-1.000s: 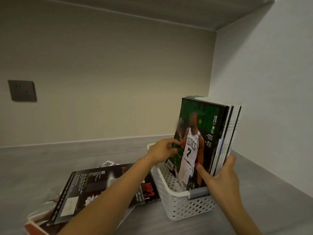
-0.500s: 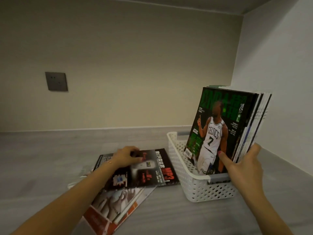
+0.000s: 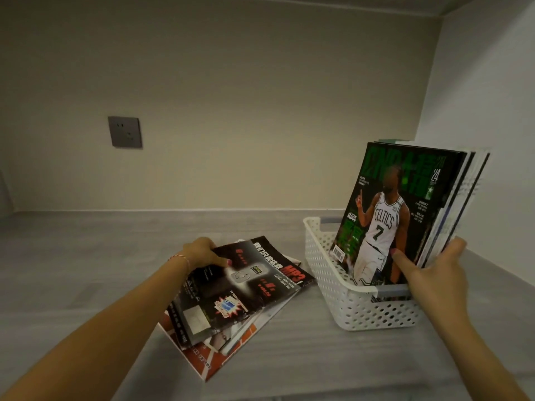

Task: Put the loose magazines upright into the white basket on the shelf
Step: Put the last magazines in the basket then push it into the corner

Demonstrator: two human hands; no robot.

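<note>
Grey shelf [image 3: 86, 285]: my left hand [image 3: 202, 253] is now gripping the black magazine [image 3: 237, 287] atop the loose pile, lifting its edge; my right hand [image 3: 434, 273] keeps clasping upright magazines [image 3: 405, 204] inside the white basket [image 3: 362, 308].

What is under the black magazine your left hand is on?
At least two more magazines lie under the black magazine: a pale one just below it and a red and white one at the bottom. Their covers are mostly hidden, so the count stays unsure.
</note>
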